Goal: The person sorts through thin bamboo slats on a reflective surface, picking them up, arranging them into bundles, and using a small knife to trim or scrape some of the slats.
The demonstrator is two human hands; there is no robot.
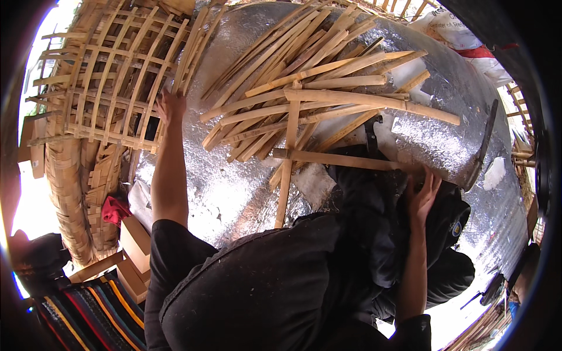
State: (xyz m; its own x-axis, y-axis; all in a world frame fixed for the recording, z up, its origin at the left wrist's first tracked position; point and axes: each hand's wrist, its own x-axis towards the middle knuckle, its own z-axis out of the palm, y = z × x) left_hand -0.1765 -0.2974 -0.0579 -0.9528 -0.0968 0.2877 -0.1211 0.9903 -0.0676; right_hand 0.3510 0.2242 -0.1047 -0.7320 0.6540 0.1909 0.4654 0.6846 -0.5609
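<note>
Stretched far forward on the left, my left hand (171, 107) has its fingers curled at the lower ends of some thin bamboo strips (199, 50), beside an open bamboo lattice (126, 64). My right hand (422, 196) is over my lap, thumb and fingers at the right end of a flat bamboo slat (351, 159). That slat crosses an upright bamboo slat (285, 190), whose top meets a longer bamboo slat (374, 99). Behind them lies a loose heap of split bamboo pieces (310, 47).
A shiny silver sheet (216, 175) covers the ground. To the right lies a dark curved blade-like tool (483, 146). A woven bamboo mat (67, 193), a red cloth (116, 210), a cardboard box (136, 243) and striped fabric (93, 310) are on the left. White sacks (456, 32) stand at the back right.
</note>
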